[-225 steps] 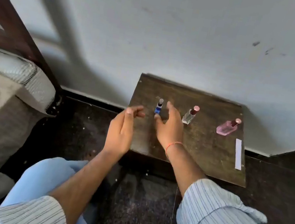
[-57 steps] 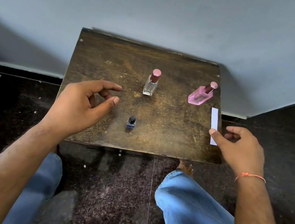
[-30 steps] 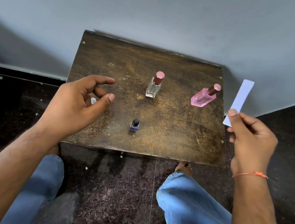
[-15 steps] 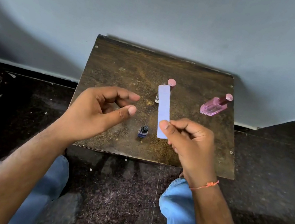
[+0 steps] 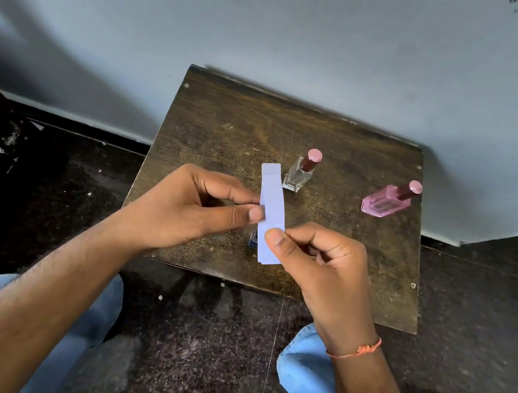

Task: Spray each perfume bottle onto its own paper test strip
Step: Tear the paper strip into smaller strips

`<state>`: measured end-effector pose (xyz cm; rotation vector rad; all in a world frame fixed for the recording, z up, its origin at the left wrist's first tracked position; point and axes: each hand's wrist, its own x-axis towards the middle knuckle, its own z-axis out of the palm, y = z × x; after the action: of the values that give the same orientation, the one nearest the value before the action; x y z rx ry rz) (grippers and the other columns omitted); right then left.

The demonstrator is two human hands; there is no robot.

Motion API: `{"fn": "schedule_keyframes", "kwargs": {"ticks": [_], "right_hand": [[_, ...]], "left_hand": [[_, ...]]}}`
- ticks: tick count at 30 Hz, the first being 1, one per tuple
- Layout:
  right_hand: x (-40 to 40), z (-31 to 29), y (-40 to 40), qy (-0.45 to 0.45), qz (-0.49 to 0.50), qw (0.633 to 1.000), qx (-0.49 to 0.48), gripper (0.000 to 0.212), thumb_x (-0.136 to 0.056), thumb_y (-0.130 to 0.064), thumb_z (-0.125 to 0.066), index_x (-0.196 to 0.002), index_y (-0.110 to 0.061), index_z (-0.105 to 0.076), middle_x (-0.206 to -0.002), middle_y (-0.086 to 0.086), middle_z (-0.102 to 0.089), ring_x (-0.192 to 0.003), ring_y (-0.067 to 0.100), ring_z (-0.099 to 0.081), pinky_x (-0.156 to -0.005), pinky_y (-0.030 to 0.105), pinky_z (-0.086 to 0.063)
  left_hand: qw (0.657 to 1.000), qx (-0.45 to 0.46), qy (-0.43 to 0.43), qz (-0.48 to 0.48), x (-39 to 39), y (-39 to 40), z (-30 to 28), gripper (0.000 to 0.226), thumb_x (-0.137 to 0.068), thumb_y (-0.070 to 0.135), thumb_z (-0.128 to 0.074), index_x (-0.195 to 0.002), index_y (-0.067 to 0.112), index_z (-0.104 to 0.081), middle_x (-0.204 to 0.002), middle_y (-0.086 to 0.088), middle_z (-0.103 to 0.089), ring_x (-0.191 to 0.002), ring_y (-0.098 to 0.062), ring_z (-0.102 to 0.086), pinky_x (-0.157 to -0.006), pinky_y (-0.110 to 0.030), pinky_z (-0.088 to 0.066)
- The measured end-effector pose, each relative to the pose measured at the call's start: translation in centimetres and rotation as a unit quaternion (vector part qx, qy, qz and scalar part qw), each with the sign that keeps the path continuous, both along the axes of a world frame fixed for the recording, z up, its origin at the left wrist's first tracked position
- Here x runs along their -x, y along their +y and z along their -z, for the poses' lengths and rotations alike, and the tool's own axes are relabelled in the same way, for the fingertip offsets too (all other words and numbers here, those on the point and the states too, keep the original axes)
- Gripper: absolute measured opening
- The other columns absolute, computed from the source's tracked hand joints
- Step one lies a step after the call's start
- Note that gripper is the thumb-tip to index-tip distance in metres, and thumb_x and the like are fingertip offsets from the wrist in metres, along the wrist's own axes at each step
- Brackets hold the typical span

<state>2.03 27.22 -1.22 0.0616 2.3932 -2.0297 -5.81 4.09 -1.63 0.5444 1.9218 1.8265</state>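
Small table (image 5: 230, 115) set against wall (image 5: 280, 27). Tall bottle (image 5: 299, 174) upright near table centre; flat bottle (image 5: 388, 202) to its right, well apart. Paper strip (image 5: 271, 205) held above table, just left of tall bottle. Small bottle (image 5: 253, 238) mostly hidden behind strip, nearer front edge.

Paper strip (image 5: 271, 205) hides most of blue bottle (image 5: 252, 239).

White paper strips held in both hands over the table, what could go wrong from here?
The white paper strips, pinched by left hand and right hand, seem stacked; two might get sprayed together. The small dark blue bottle sits hidden beneath them, so a lowering hand could knock it over.
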Motion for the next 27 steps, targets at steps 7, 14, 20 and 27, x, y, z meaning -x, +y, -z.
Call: {"fn": "schedule_keyframes", "kwargs": {"ticks": [7,14,20,27], "right_hand": [[-0.23,0.10,0.15,-0.019,0.008,0.999,0.032,0.004,-0.091,-0.022,-0.088,-0.094,-0.024,-0.088,-0.072,-0.014,-0.075,-0.062,-0.001,-0.061,-0.060,0.012,-0.046],[-0.39,-0.09,0.07,-0.024,0.011,0.998,0.052,0.020,-0.088,-0.033,-0.088,-0.103,-0.021,-0.088,-0.080,-0.011,-0.080,-0.068,0.002,-0.066,-0.065,0.015,-0.052],[-0.39,-0.30,-0.27,-0.017,0.007,0.999,0.041,0.017,-0.088,-0.034,-0.087,-0.101,-0.023,-0.087,-0.076,-0.016,-0.077,-0.064,0.001,-0.062,-0.062,0.015,-0.050],[-0.47,-0.66,-0.61,-0.007,0.028,0.999,0.045,0.017,-0.086,-0.036,-0.088,-0.099,-0.025,-0.087,-0.082,-0.009,-0.082,-0.065,0.002,-0.068,-0.061,0.017,-0.053]], "left_hand": [[0.999,-0.024,-0.039,-0.019,-0.04,0.55,-0.22,0.022,-0.096,0.017,-0.078,-0.108,0.000,-0.085,-0.109,-0.026,-0.082,-0.102,-0.065,-0.065,-0.089,-0.061,-0.055],[0.998,-0.016,-0.049,-0.030,-0.02,0.65,-0.01,0.012,-0.094,0.019,-0.079,-0.099,0.013,-0.089,-0.102,-0.020,-0.084,-0.092,-0.043,-0.074,-0.086,-0.052,-0.056],[0.998,-0.023,-0.052,-0.033,0.00,0.59,-0.34,0.012,-0.092,0.023,-0.082,-0.098,0.015,-0.089,-0.102,-0.016,-0.085,-0.094,-0.048,-0.076,-0.085,-0.055,-0.060],[0.998,-0.010,-0.048,-0.043,0.01,0.68,-0.53,0.014,-0.084,0.023,-0.088,-0.092,0.012,-0.087,-0.093,-0.027,-0.081,-0.086,-0.066,-0.064,-0.076,-0.073,-0.054]]}}
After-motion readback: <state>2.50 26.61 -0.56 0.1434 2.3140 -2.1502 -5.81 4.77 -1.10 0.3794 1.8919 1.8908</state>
